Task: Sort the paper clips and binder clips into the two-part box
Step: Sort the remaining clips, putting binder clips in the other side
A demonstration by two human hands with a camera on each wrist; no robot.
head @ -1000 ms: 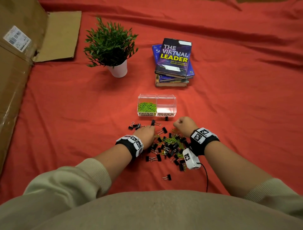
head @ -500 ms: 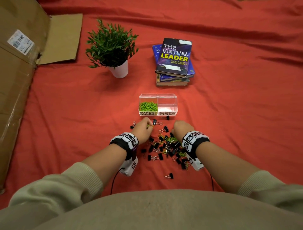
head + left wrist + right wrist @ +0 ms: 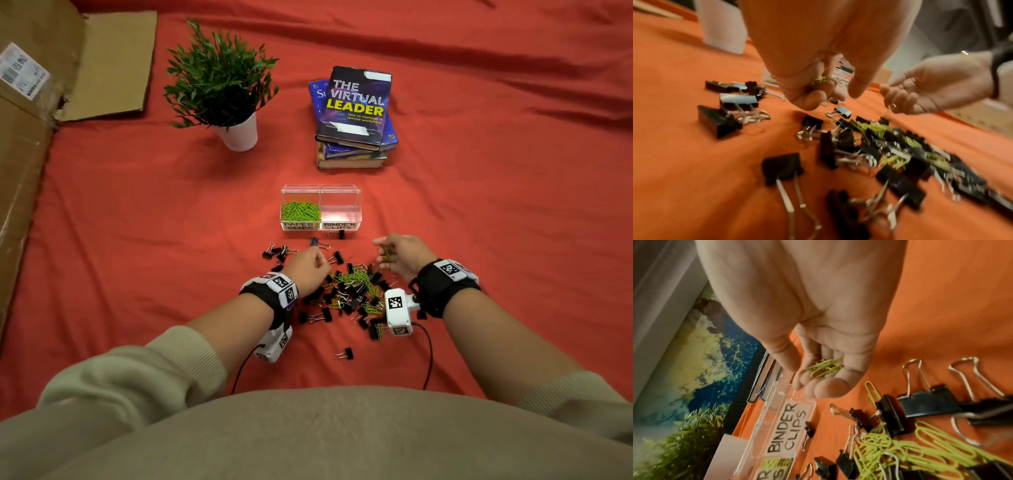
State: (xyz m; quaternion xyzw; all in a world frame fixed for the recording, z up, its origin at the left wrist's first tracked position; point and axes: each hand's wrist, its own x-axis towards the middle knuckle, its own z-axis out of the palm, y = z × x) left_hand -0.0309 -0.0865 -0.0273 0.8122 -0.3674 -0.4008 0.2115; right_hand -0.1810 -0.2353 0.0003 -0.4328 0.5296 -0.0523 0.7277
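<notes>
The clear two-part box (image 3: 321,192) stands on the red cloth; its left part, labelled paper clips, holds green paper clips (image 3: 300,210), and the right part, labelled binder clips (image 3: 789,426), looks empty. A mixed pile of black binder clips (image 3: 346,296) and green paper clips (image 3: 920,452) lies just in front of it. My left hand (image 3: 317,262) hovers at the pile's left edge, fingers curled round a few green paper clips (image 3: 819,80). My right hand (image 3: 385,251) is raised over the pile's right side, cupping green paper clips (image 3: 825,367) in its curled fingers.
A potted plant (image 3: 219,85) and a stack of books (image 3: 354,113) stand behind the box. A large cardboard box (image 3: 24,137) lines the left side. Loose binder clips lie left of the pile (image 3: 277,251), and one lies nearer my body (image 3: 344,354).
My right hand has lifted off the pile and turned, now showing green paper clips in its fingers. My left hand stays at the pile's left edge, shifted slightly right.
</notes>
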